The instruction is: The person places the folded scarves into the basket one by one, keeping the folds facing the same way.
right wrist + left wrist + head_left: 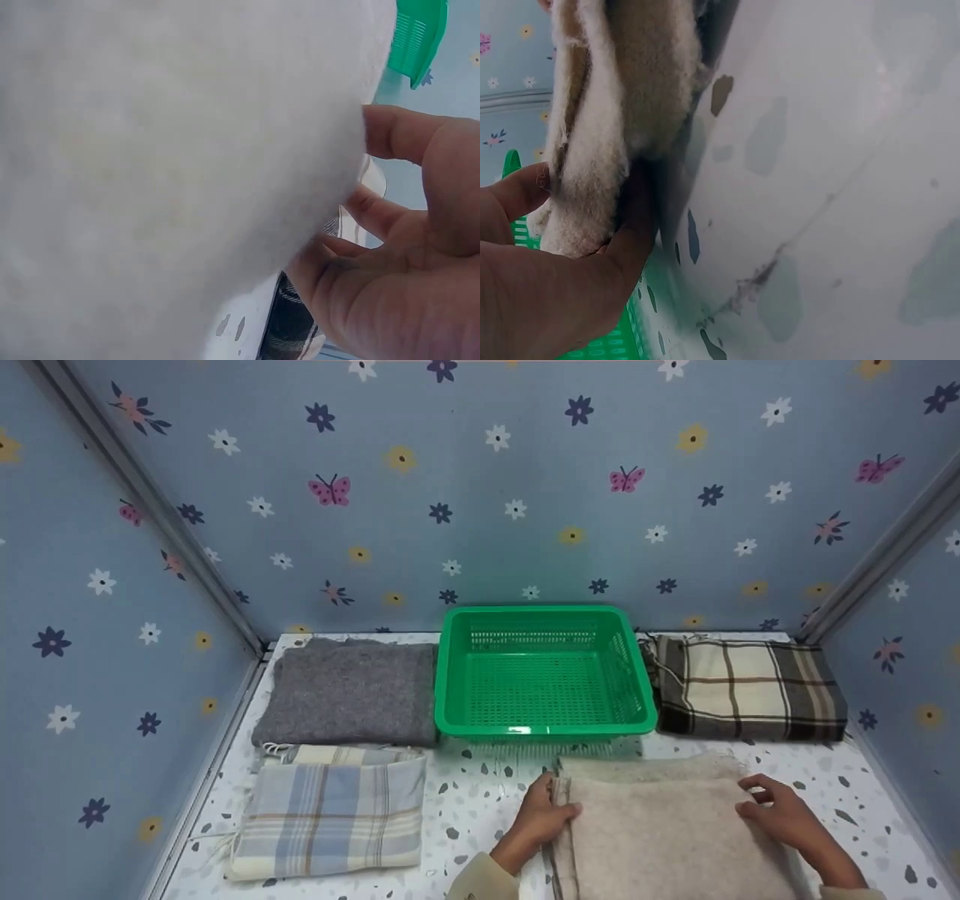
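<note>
A folded beige shawl [660, 832] with a frayed far edge lies at the front right in the head view. My left hand [540, 814] grips its left edge, thumb on top. In the left wrist view, that hand's thumb and fingers [630, 232] wrap the thick folded layers, fingers tucked underneath. At the opposite edge is my right hand [784, 814], pinching the far right corner. The right wrist view has its thumb [397, 133] against the pale cloth [187, 150], with the other fingers at the underside of the edge.
Behind the shawl stands a green plastic basket [544, 730] with nothing inside. A folded grey shawl [352, 690] and a blue-and-cream plaid shawl [330, 817] lie on the left. At back right is a black-and-cream checked shawl [750, 690]. Flowered panels [525, 472] enclose the speckled tabletop [465, 780].
</note>
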`<state>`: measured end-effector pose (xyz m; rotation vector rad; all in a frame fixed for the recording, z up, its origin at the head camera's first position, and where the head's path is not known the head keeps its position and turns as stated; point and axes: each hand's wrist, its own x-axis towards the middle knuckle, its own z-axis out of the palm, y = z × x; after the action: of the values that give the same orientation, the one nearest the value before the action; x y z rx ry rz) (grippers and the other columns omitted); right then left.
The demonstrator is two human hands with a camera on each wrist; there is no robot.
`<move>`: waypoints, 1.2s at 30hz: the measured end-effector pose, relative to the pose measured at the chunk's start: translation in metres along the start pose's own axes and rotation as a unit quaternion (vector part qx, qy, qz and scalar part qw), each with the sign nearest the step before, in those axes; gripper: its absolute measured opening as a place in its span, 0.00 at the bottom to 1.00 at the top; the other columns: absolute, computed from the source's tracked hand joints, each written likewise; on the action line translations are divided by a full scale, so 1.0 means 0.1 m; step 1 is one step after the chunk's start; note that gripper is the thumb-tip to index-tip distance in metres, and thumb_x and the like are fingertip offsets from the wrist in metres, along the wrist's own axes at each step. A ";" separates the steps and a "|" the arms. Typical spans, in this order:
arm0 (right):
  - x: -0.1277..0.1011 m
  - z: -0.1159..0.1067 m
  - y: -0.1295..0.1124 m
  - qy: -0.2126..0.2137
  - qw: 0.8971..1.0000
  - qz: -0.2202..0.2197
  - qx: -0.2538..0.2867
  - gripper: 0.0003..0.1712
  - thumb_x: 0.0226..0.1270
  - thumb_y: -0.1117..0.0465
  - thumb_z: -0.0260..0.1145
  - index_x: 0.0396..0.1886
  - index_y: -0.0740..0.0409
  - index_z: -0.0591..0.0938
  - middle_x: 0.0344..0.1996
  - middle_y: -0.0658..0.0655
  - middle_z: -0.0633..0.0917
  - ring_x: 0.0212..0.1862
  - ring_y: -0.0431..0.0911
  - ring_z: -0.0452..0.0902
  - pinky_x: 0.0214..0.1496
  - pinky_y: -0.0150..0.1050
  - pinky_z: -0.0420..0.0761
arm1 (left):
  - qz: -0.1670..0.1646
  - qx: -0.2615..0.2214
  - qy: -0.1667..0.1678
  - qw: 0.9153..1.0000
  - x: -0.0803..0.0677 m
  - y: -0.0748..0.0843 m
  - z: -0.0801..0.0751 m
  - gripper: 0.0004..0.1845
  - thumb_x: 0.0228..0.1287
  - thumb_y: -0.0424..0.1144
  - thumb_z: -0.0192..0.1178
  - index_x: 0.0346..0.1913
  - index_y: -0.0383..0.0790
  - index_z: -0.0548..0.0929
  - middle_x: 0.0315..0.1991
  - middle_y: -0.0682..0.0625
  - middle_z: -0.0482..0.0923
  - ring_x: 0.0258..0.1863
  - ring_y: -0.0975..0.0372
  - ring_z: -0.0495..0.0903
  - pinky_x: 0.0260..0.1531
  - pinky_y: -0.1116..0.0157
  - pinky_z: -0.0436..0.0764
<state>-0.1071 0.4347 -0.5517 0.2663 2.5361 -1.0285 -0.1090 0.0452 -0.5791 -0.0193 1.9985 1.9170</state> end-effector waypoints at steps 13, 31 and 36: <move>0.04 0.07 -0.06 -0.012 0.999 0.009 0.037 0.28 0.71 0.63 0.71 0.63 0.74 0.72 0.62 0.84 0.72 0.60 0.71 0.74 0.52 0.55 0.81 | 0.034 0.019 0.012 0.999 -0.03 -0.01 -0.10 0.31 0.65 0.25 0.61 0.70 0.22 0.69 0.56 0.37 0.80 0.52 0.51 0.79 0.57 0.52 0.78; 0.07 0.14 -0.15 -0.003 0.999 -0.019 0.026 0.20 0.72 0.63 0.71 0.56 0.72 0.78 0.58 0.78 0.79 0.61 0.71 0.75 0.54 0.56 0.80 | 0.061 0.018 0.046 0.997 -0.03 -0.03 -0.22 0.17 0.58 0.20 0.61 0.52 0.31 0.79 0.37 0.48 0.76 0.36 0.60 0.70 0.41 0.61 0.72; 0.07 0.17 -0.18 0.002 0.999 -0.034 0.027 0.17 0.71 0.65 0.71 0.53 0.71 0.80 0.52 0.69 0.82 0.56 0.60 0.78 0.52 0.50 0.79 | 0.058 0.046 0.058 0.996 -0.05 -0.01 -0.27 0.17 0.59 0.22 0.63 0.52 0.31 0.79 0.38 0.49 0.77 0.37 0.60 0.71 0.41 0.60 0.74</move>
<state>-0.1141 0.4099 -0.5544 0.1986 2.5384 -1.1238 -0.1113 0.0182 -0.5789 0.0094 2.2066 1.9324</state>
